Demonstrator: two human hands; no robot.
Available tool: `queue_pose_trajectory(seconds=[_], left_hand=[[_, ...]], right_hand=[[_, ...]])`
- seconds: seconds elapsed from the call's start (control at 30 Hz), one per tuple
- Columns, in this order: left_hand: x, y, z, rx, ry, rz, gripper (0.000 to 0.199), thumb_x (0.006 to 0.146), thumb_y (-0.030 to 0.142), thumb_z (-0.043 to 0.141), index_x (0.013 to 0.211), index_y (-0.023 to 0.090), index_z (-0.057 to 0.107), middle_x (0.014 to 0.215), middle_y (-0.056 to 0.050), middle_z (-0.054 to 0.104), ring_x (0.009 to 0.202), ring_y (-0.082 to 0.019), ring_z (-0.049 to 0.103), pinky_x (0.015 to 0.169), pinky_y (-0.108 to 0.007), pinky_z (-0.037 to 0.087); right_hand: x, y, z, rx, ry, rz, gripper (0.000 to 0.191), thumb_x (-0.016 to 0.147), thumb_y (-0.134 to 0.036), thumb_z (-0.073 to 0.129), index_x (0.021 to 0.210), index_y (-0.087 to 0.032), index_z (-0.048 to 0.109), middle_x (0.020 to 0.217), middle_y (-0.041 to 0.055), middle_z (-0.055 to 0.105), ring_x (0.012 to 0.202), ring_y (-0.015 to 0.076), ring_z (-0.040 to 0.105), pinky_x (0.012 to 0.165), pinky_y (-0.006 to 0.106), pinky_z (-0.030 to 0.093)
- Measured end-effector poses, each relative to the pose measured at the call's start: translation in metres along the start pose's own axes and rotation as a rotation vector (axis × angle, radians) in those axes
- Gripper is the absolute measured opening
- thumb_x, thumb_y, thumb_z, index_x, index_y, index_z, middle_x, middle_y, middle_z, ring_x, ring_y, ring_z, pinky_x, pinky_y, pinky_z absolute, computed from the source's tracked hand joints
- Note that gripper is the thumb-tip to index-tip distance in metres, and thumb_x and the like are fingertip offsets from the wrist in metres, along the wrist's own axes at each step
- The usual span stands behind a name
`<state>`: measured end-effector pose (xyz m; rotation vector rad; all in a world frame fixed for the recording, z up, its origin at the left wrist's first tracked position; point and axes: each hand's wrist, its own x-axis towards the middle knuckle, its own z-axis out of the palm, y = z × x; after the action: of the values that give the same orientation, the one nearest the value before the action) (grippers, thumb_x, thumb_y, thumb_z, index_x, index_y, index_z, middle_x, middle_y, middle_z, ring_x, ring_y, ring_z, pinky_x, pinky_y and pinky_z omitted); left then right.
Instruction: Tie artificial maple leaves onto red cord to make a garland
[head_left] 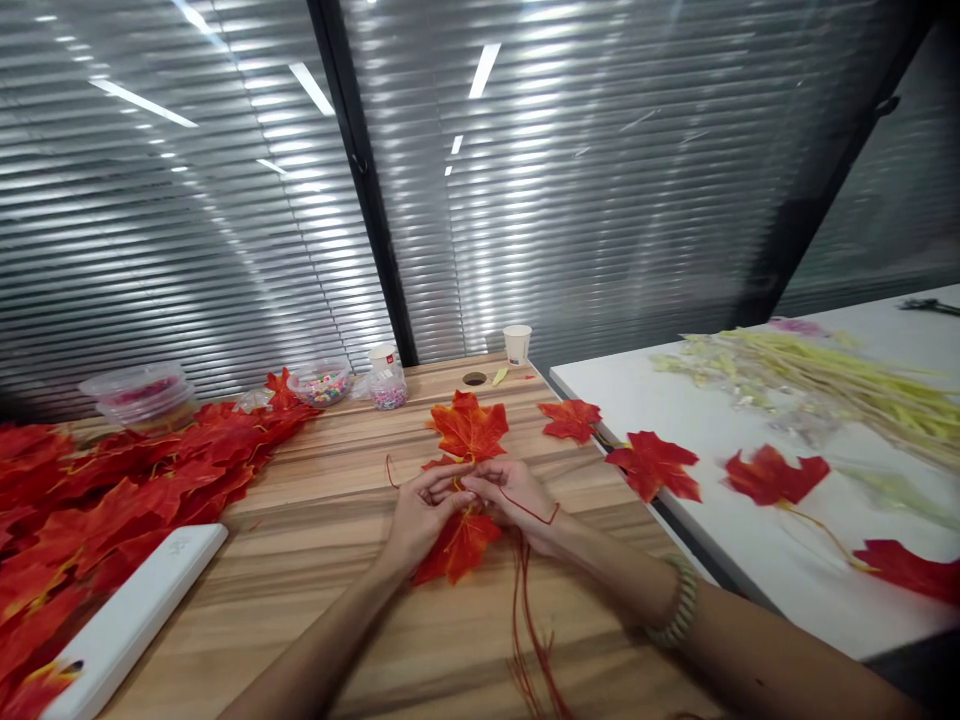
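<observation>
Both my hands meet in front of me over the wooden table. My left hand (424,508) is closed, its fingertips pinched at the thin yellow stem of an artificial maple leaf garland. One orange-red maple leaf (469,425) spreads beyond my fingers, and another maple leaf (457,550) hangs on the near side, partly under my hands. My right hand (521,492) is pinched closed beside the left, with a thin red cord (536,512) running from its fingertips over the back of the hand. More red cords (519,600) trail below it. The fingertips partly hide the stem and cord.
A heap of red maple leaves (172,480) and a long white box (139,610) lie left. Bead containers (322,385), (388,390) and a paper cup (517,345) stand at the back. Several leaves (652,465) extend right, across the gap to a white table (720,540).
</observation>
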<state>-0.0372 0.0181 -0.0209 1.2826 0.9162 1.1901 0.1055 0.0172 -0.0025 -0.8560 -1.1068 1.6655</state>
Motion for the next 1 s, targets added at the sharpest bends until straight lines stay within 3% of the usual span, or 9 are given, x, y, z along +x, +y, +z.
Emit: queue_pose_trajectory(seconds=[0.3,0.67,0.8,0.9,1.0], left_hand=[[-0.0005,-0.0004,-0.0002,-0.011,-0.016,-0.017,0.033,0.061,0.017,0.071,0.093,0.014,0.065,0.078,-0.005,0.070,0.067,-0.013,0.064,0.065,-0.021,0.050],[-0.0006,0.0030,0.0000,0.001,-0.010,-0.048,0.035,0.057,0.015,0.074,0.091,0.014,0.066,0.074,-0.004,0.070,0.062,-0.011,0.063,0.062,-0.020,0.049],[-0.0001,0.0040,0.0004,0.006,-0.014,-0.062,0.034,0.060,0.017,0.072,0.093,0.013,0.065,0.071,-0.004,0.070,0.062,-0.012,0.063,0.062,-0.022,0.049],[0.0007,0.0050,0.0010,-0.027,-0.016,-0.075,0.034,0.059,0.016,0.072,0.092,0.014,0.065,0.078,-0.006,0.070,0.065,-0.013,0.064,0.064,-0.023,0.050],[0.0011,0.0057,0.0020,-0.074,-0.003,-0.073,0.034,0.058,0.016,0.073,0.092,0.015,0.064,0.090,-0.007,0.070,0.068,-0.015,0.065,0.066,-0.026,0.051]], right_hand=[[0.0001,0.0004,0.0007,-0.020,0.044,0.041,0.031,0.058,-0.037,0.072,0.068,-0.011,0.059,0.053,-0.0033,0.053,0.040,0.0017,0.035,0.039,0.018,0.019],[-0.0014,0.0012,0.0023,0.031,0.043,0.037,0.034,0.053,-0.038,0.075,0.066,-0.010,0.060,0.057,-0.0011,0.056,0.048,0.0052,0.045,0.045,0.019,0.030],[-0.0022,-0.0014,0.0034,0.038,0.032,0.064,0.034,0.053,-0.039,0.074,0.067,-0.011,0.060,0.054,-0.0019,0.055,0.045,0.0049,0.043,0.043,0.019,0.027],[-0.0018,-0.0029,0.0031,0.028,0.023,0.079,0.032,0.054,-0.037,0.074,0.066,-0.011,0.060,0.051,-0.0031,0.053,0.041,0.0031,0.038,0.041,0.019,0.024],[-0.0002,-0.0028,0.0021,0.018,0.024,0.086,0.031,0.055,-0.035,0.074,0.068,-0.011,0.060,0.055,-0.0020,0.055,0.044,0.0041,0.041,0.043,0.019,0.025]])
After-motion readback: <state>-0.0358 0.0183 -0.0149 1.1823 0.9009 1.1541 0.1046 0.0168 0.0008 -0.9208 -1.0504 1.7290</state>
